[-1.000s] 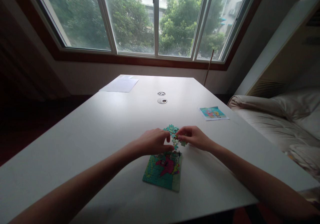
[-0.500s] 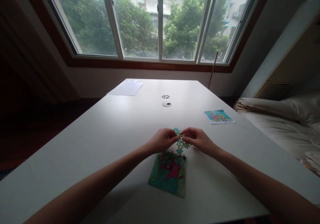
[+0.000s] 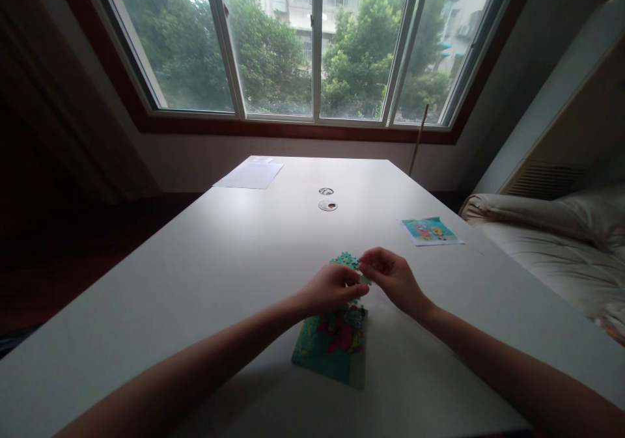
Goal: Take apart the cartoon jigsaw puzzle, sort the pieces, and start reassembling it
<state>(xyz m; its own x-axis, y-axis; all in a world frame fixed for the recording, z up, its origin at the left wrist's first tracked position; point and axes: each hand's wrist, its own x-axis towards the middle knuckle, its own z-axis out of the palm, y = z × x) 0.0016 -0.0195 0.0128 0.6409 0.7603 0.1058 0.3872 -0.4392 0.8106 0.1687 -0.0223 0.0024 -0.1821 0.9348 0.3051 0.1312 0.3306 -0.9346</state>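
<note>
- Showing a joined puzzle section at lower centre of the frame, apparently filled in toward the near edge.
- Seeing loose pieces above it, apparently left to fit.
- Curling left hand between both; cannot tell whether pinching anything.
- Pressing together fingertips of right hand beside the pieces; cannot tell whether around one.

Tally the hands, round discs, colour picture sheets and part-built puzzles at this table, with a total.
Hands: 2 (left hand, right hand)
Round discs: 2 (far disc, near disc)
Colour picture sheet: 1
Part-built puzzle: 1
Total: 6
</note>
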